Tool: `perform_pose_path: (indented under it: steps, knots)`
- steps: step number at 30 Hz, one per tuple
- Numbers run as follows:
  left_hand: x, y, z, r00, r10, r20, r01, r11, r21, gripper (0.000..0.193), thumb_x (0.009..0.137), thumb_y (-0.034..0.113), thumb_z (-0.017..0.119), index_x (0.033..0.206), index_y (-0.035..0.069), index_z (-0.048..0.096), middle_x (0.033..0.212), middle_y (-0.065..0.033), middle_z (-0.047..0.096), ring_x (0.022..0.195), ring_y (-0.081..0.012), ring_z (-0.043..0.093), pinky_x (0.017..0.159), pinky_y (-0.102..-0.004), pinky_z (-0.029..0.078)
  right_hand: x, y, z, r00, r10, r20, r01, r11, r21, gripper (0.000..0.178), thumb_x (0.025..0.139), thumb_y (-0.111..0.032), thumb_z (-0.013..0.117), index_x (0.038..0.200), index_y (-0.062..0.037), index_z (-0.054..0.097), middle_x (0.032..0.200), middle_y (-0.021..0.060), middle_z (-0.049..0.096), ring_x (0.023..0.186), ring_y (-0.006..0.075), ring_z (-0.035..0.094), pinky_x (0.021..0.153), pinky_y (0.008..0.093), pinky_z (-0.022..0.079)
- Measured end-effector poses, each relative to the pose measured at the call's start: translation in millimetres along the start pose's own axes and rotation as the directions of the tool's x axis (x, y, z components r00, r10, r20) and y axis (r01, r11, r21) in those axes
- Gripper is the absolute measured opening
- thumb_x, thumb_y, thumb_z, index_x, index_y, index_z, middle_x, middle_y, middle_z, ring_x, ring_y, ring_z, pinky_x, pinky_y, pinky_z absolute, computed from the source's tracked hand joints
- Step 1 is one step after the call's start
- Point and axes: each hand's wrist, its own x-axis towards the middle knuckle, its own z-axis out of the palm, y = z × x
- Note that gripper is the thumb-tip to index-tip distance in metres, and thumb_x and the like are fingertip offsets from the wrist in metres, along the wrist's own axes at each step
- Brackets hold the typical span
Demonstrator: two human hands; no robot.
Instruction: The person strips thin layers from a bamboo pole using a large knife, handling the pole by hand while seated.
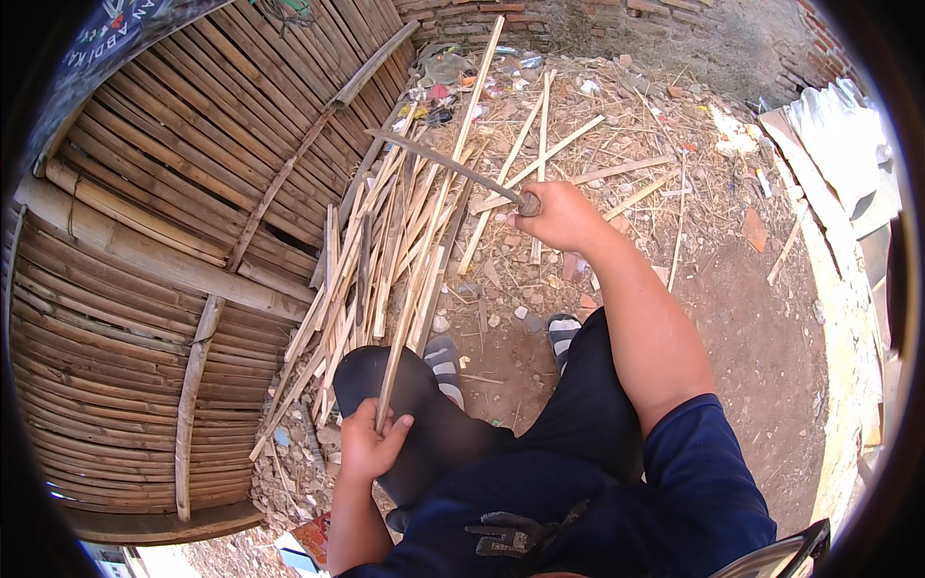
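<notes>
My left hand (371, 441), by my left knee, is closed around the lower end of a long pale bamboo strip (453, 183). The strip slants up and away toward the brick wall. Farther out, my right hand (559, 218) grips the handle of a long, narrow machete (438, 159). Its dark blade points left and crosses the strip in the picture; whether they touch I cannot tell. Beneath them, a heap of split bamboo strips (381, 260) lies on the ground, beside my left foot. More loose strips (541, 144) are scattered beyond my right hand.
A slatted bamboo panel (183, 154) stands close on the left. A brick wall (665, 43) closes off the far side. Straw, rubble and litter (617, 96) cover the far ground. Bare soil (761, 366) and a pale ledge (836, 318) lie to the right.
</notes>
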Motion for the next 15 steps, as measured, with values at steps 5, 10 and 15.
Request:
perform_pose_path:
  steps: [5, 10, 15]
  knots:
    - [0.1, -6.4, 3.7, 1.0, 0.009, -0.017, -0.009, 1.0, -0.021, 0.03, 0.086, 0.018, 0.086, 0.087, 0.003, 0.06, 0.057, -0.0008, 0.052, 0.051, -0.0096, 0.049, 0.052, -0.028, 0.044, -27.8, -48.0, 17.0, 0.893, -0.238, 0.381, 0.299, 0.948, -0.107, 0.04, 0.084, -0.037, 0.082, 0.109, -0.0066, 0.074, 0.095, 0.0215, 0.074, 0.093, 0.0439, 0.071, 0.082, 0.0513, 0.056]
    - [-0.3, 0.3, 2.0, 1.0, -0.002, -0.012, 0.002, 1.0, 0.004, 0.031, 0.086, 0.019, 0.086, 0.087, 0.003, 0.06, 0.057, -0.0013, 0.052, 0.051, -0.0105, 0.05, 0.052, -0.0285, 0.045, -32.1, -59.4, 34.2, 0.806, -0.361, 0.469, 0.472, 0.87, -0.141, 0.04, 0.083, -0.037, 0.082, 0.109, -0.0078, 0.075, 0.09, 0.0217, 0.073, 0.09, 0.0435, 0.071, 0.08, 0.0526, 0.056]
    - [0.7, 2.0, -0.9, 1.0, -0.001, 0.003, 0.001, 1.0, 0.019, 0.031, 0.086, 0.019, 0.085, 0.088, 0.003, 0.06, 0.058, -0.0003, 0.052, 0.053, -0.0092, 0.049, 0.053, -0.0277, 0.044, -0.7, -22.7, 14.9, 0.965, -0.157, 0.213, 0.183, 0.977, -0.109, 0.042, 0.084, -0.036, 0.08, 0.113, -0.006, 0.074, 0.095, 0.0228, 0.074, 0.095, 0.0409, 0.072, 0.084, 0.0506, 0.057]
